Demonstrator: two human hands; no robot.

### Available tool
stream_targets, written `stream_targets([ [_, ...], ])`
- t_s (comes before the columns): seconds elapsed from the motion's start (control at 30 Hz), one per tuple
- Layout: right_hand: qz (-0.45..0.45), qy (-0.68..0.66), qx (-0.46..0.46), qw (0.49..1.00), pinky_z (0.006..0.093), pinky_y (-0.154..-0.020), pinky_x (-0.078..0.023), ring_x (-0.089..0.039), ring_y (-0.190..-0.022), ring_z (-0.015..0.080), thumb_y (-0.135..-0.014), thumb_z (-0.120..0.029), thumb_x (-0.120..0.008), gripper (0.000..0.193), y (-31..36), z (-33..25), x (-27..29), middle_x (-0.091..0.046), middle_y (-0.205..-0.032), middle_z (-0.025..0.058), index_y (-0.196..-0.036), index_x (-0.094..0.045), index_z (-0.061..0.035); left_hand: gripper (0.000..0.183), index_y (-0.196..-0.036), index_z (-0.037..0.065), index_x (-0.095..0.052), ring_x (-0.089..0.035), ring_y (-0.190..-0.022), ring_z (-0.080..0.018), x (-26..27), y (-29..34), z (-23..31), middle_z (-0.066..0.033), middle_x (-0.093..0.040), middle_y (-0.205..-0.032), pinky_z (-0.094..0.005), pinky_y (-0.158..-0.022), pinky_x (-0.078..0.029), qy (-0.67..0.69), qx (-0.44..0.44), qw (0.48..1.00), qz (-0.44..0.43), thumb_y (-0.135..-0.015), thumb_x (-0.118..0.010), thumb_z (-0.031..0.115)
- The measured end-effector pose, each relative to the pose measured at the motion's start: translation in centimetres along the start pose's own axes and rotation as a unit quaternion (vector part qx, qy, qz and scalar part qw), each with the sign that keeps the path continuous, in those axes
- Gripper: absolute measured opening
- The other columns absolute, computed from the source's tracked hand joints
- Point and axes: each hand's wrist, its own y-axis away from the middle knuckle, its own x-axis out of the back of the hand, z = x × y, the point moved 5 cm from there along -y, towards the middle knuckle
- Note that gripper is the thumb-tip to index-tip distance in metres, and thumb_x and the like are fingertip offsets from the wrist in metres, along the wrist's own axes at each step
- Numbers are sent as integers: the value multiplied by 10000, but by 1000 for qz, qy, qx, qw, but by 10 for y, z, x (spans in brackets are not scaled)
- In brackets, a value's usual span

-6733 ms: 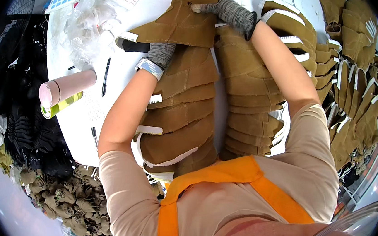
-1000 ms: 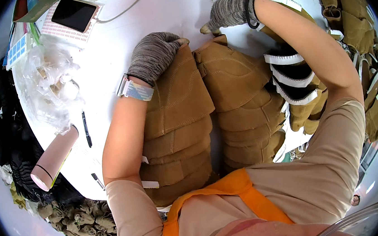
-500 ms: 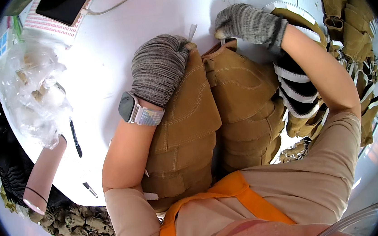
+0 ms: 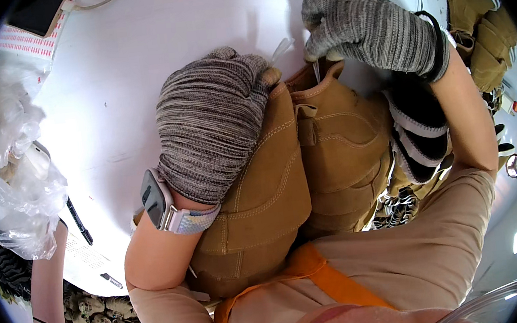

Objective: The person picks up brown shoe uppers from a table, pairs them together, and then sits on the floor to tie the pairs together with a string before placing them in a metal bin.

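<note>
Two stacks of brown suede shoe uppers lie side by side before me, a left stack (image 4: 261,192) and a right stack (image 4: 342,122). My left hand (image 4: 214,116), in a grey striped knit glove, is closed at the top edge of the left stack's uppermost piece. A thin translucent strip (image 4: 282,48) sticks up beside its thumb. Gloved alike, my right hand (image 4: 370,29) pinches at the raised collar of the right stack's top piece. Another narrow pale strip (image 4: 316,70) shows below those fingertips. Exactly what each pinch encloses is partly hidden.
At the left are a clear plastic bag (image 4: 10,167), a black pen (image 4: 79,222), a marker (image 4: 111,279) and a pinkish tube-shaped object (image 4: 53,287). A phone (image 4: 39,11) with a cable lies far left. Black pieces with grey edging (image 4: 416,121) and more brown uppers (image 4: 476,34) lie right.
The view has come closer, so hands and uppers look larger, and the bag and phone have slid toward the left rim. Both hands stay at the uppers' top edges.
</note>
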Motion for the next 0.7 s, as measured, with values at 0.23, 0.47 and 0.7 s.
stream_targets([
  [0.23,-30,85,45,995,384,-933,-465,-583,-1022,297,-768,-54,-603,212,-17,-14,-16,-613,-1117,99,-953,-688,-114,196,-1001,140,-703,-624,-876,-252,-1,4,2,-73,-661,-966,-338,-787,-506,-12,-28,999,33,-835,-607,179],
  [0.47,67,76,14,995,369,-840,-502,-619,-924,251,-824,-56,-554,166,-32,-17,5,-616,-1031,73,-950,-653,-100,202,-1027,123,-694,-628,-880,-300,0,4,-3,-100,-665,-1009,-344,-794,-507,31,77,996,40,-855,-611,191],
  [0.7,-8,192,-208,959,378,-820,-499,-615,-940,278,-837,-149,-574,212,-57,-69,18,-619,-1046,83,-1039,-620,-107,364,-1057,69,-687,-642,-849,-220,-7,-4,-20,-113,-695,-949,-324,-807,-477,337,201,920,12,-863,-616,368],
])
